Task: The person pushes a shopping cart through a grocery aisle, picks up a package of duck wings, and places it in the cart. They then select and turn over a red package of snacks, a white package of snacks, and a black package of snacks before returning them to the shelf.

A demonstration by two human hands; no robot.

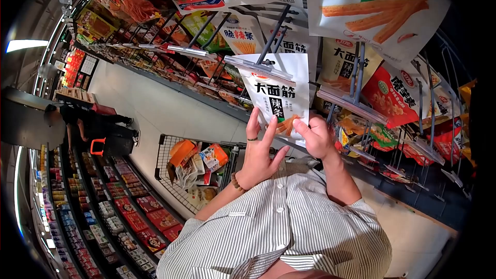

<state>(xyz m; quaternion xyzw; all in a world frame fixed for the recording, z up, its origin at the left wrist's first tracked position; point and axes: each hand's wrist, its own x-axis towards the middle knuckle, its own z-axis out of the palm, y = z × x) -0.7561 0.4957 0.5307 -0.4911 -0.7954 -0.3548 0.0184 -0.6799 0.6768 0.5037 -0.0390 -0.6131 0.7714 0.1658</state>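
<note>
A white snack bag [276, 95] with black Chinese lettering and a picture of orange-brown strips is upright before me, its top overlapping a price-tag holder [261, 70] on a display hook. My right hand [316, 137] grips its lower right corner, thumb across the front. At the bag's lower left is my left hand [261, 150], fingers stretched out and apart, fingertips right at the front of the bag. A ring and a bead bracelet are on this left hand and wrist.
Snack bags [390, 95] hang on metal hooks around and above my hands. A wire shopping cart [175, 170] with packaged goods stands left of me. Farther off, a person in dark clothes [98, 124] is beside an orange-handled basket [111, 146], near stocked shelves [98, 201].
</note>
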